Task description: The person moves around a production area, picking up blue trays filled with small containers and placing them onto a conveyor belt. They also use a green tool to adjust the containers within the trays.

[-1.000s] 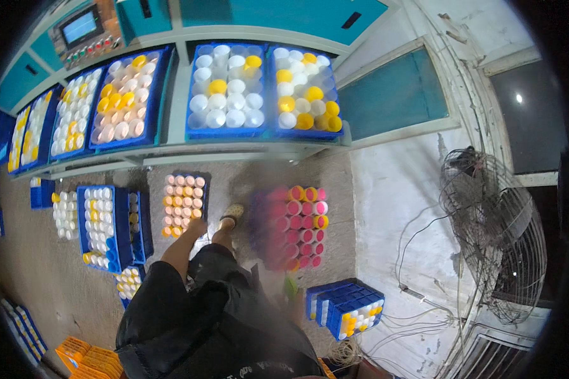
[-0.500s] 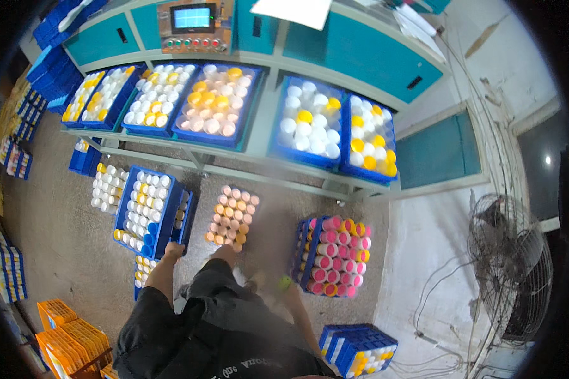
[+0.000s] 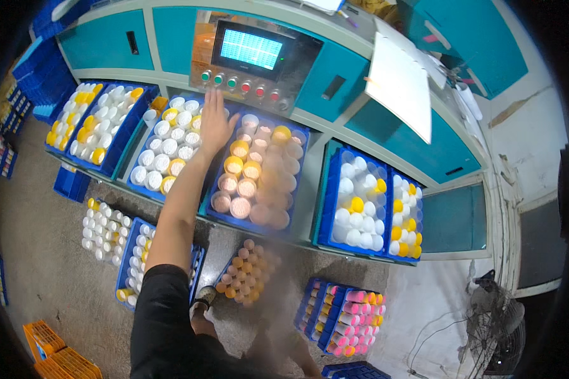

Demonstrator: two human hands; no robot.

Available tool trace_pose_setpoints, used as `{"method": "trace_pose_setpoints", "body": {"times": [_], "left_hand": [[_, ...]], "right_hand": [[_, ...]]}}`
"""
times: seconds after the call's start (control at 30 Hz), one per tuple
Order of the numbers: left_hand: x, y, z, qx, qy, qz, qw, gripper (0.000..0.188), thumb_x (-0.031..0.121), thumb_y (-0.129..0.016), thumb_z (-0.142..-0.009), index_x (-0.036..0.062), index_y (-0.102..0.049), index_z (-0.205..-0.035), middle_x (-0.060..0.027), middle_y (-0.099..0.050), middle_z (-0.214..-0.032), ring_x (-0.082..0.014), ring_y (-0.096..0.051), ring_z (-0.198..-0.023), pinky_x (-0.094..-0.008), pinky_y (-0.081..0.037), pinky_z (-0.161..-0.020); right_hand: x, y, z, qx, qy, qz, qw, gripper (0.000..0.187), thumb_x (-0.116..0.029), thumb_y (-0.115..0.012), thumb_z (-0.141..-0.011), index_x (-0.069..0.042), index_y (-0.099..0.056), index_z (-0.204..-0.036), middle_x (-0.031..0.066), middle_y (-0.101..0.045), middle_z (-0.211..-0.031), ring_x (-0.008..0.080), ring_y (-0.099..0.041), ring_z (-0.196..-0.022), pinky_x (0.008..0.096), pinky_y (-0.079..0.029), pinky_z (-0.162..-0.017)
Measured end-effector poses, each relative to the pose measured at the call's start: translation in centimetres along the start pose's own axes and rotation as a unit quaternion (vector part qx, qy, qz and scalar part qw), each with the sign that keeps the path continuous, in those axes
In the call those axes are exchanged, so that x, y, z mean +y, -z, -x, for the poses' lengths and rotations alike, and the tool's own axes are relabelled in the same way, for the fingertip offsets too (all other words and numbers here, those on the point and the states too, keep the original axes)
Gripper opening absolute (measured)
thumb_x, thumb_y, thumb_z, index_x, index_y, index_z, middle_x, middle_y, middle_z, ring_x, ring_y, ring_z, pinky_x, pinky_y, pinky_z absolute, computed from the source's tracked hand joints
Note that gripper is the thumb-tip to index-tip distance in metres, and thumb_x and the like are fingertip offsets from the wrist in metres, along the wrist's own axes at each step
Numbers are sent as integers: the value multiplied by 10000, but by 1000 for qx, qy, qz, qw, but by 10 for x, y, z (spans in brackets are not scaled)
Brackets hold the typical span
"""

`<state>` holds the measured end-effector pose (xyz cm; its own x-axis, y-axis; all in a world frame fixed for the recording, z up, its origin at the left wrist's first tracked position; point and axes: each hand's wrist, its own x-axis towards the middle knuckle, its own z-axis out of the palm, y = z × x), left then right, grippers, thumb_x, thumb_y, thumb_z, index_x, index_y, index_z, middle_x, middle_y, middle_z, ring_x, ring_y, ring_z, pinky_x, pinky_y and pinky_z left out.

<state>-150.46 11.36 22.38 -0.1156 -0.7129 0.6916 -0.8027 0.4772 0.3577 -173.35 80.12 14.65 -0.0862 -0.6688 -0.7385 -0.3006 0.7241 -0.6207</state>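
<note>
Now my left hand (image 3: 216,123), fingers spread open, reaches over the blue tray (image 3: 257,174); go slow, don't bump cups.

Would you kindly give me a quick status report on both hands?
Left hand open, fingers spread, above blue tray of white and yellow bobbins, near row of round panel buttons. Right hand motion-blurred, grip unclear.
</note>
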Motion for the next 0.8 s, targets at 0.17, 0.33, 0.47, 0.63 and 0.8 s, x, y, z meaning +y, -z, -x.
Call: {"method": "trace_pose_setpoints", "body": {"times": [0.17,0.33,0.47,0.63,0.8], "left_hand": [[-18,-64,-44,-7,16,7,1000,975,433,-670,-834,-49,-132,-1489,-319,-104,-1537,-462,-117,-1434,-529,-177,-1145],[-26,-78,-37,9,-11,5,1000,988,435,-676,-831,-43,-120,-1493,-322,-85,-1538,-468,-105,-1434,-538,-168,-1148],[-31,-71,-39,-7,-58,-29,998,950,440,-697,-813,-14,-203,-1486,-324,-101,-1536,-474,-100,-1435,-550,-173,-1144],[-43,-65,-35,-28,-93,-158,983,847,418,-680,-826,104,-271,-1498,-260,-158,-1553,-385,-155,-1452,-568,-161,-1137],[-34,-59,-36,-38,-76,-183,979,835,400,-670,-843,116,-252,-1508,-230,-170,-1557,-371,-168,-1451,-565,-135,-1144]], "right_hand": [[8,3,-4,84,5,29,996,367,-211,-813,-757,-70,-562,-984,32,-596,-826,148,-576,-747,317,-479,-641],[-26,25,-32,93,-54,-418,902,334,-354,-743,-813,-141,-555,-988,-2,-523,-729,177,-518,-631,373,-439,-546],[-38,73,-50,31,-87,-53,994,426,-335,-706,-840,-79,-554,-1145,48,-582,-895,212,-581,-843,403,-480,-767],[-25,91,-66,117,-113,-286,944,370,-122,-860,-658,-89,-522,-805,-7,-538,-694,118,-514,-653,318,-439,-582],[-2,97,-78,141,-8,-158,977,353,-113,-845,-667,-72,-533,-827,-18,-537,-717,112,-523,-678,298,-446,-605]]}}
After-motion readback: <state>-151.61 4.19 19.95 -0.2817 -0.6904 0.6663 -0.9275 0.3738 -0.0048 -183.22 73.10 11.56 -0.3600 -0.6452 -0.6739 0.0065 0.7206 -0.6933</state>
